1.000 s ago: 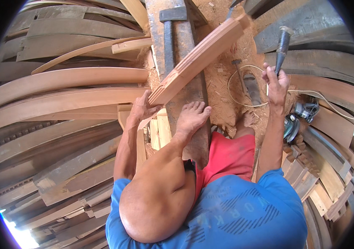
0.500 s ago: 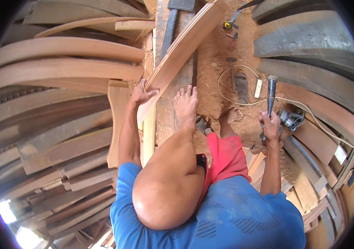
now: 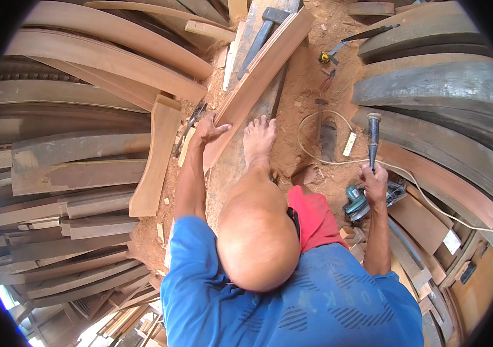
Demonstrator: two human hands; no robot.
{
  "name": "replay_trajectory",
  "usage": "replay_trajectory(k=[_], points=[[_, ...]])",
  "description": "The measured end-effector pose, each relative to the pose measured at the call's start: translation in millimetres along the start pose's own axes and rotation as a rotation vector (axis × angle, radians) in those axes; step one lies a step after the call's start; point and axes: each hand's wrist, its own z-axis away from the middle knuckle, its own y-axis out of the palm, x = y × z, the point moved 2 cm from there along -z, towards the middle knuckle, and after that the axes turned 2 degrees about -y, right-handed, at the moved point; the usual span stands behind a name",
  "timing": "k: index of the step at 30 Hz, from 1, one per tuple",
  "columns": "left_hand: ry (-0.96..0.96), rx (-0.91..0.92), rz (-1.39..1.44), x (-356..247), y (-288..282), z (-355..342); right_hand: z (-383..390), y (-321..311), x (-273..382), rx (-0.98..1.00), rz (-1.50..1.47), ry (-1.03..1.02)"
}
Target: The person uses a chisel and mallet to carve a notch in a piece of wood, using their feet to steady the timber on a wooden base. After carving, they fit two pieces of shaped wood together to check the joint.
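A long pale-brown wooden plank [image 3: 261, 81] slants across a worn timber beam [image 3: 229, 179]. At its left edge, near the lower end, is my left hand [image 3: 210, 128], thumb over the face and fingers along the edge. My bare foot [image 3: 260, 136] rests on the beam just right of the plank. Off to the right, my right hand [image 3: 374, 178] is closed round the lower end of a dark, tapered, chisel-like tool [image 3: 373, 139]. Its ringed end points away from me; my fist hides the other end.
A large hammer [image 3: 261, 37] lies on the beam behind the plank. A corded power saw [image 3: 357, 202] sits beside my right wrist, its cable [image 3: 310, 153] looping over sawdust. A small hammer [image 3: 320, 118] and a tape measure [image 3: 324, 56] lie farther off. Curved timbers [image 3: 84, 150] crowd both sides.
The view has shifted, and my raised knee sits farther right in it. More of the power saw shows beside my right wrist. Both hands keep their hold.
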Motion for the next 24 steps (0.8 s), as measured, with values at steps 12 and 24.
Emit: replay_trajectory(k=[12, 24], points=[[-0.225, -0.277, -0.399, 12, -9, 56, 18, -50, 5, -0.111, -0.116, -0.083], [0.079, -0.614, -0.541, -34, 12, 57, 43, -52, -13, -0.112, -0.032, -0.121]])
